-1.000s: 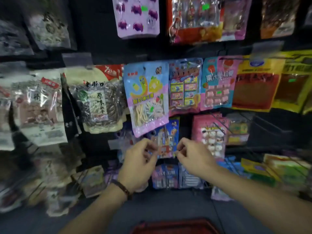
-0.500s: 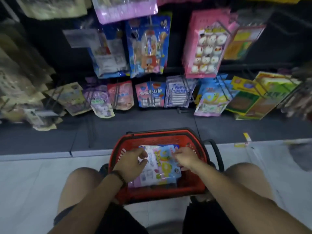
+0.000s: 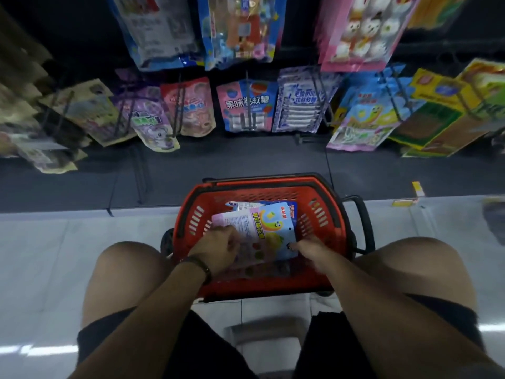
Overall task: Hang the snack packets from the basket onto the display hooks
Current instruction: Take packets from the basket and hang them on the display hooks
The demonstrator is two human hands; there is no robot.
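Fingers (image 3: 300, 245) of right hand (image 3: 313, 251) pinch near corner of blue packet (image 3: 276, 225), left hand (image 3: 218, 251) grips pink packet (image 3: 235, 221) beside it, both lying lengthwise away in basket (image 3: 273, 191).

Top-row hanging packets (image 3: 240, 28) are cut by the upper edge, far-left packets (image 3: 24, 113) are smeared, the left hand (image 3: 218, 250) hides the pink packet's (image 3: 236, 222) lower edge, and the right hand's (image 3: 311, 250) grip is lost in blur.
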